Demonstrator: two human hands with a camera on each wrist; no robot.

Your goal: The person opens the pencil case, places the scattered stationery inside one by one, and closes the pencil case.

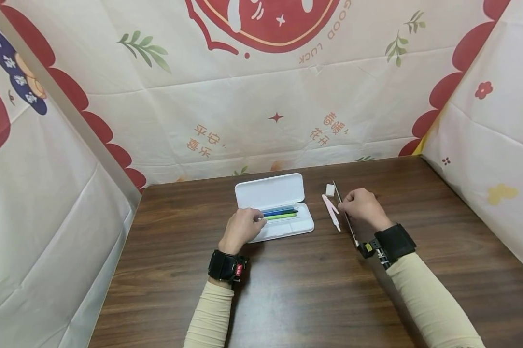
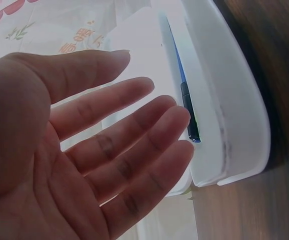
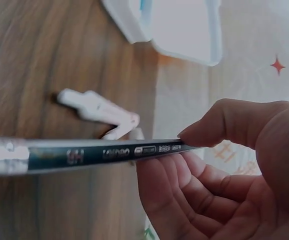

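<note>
The dark pencil [image 3: 109, 154] is in my right hand [image 1: 363, 207], over the right part of the counter, pinched between my thumb and curled fingertips well along its shaft; that grip leaves the silvery end free toward me and, I judge, lets me steer the length without covering it. It slants from far left to near right, just right of the pink compass [image 1: 331, 212], which lies flat with its legs a little apart, perhaps because that shape sits steadiest so. The white eraser [image 1: 330, 190] rests just beyond the compass, near the pencil's far tip. Farther left the white pencil case [image 1: 303, 221] stands open, lid [image 1: 270, 191] tipped back on the far side so the tray faces me. In it the blue pen [image 1: 282, 212] and the green pen [image 1: 283, 216] lie roughly side by side along the tray's length, likely because it is long and shallow. My left hand [image 1: 240, 227] is at the case's left end, fingers loosely bent and apart with nothing gripped, seemingly there to steady it, though I cannot tell whether they touch. Beneath everything spreads the wood-grain counter [image 1: 178, 270]; a printed cloth [image 1: 252, 101] hangs behind it.
</note>
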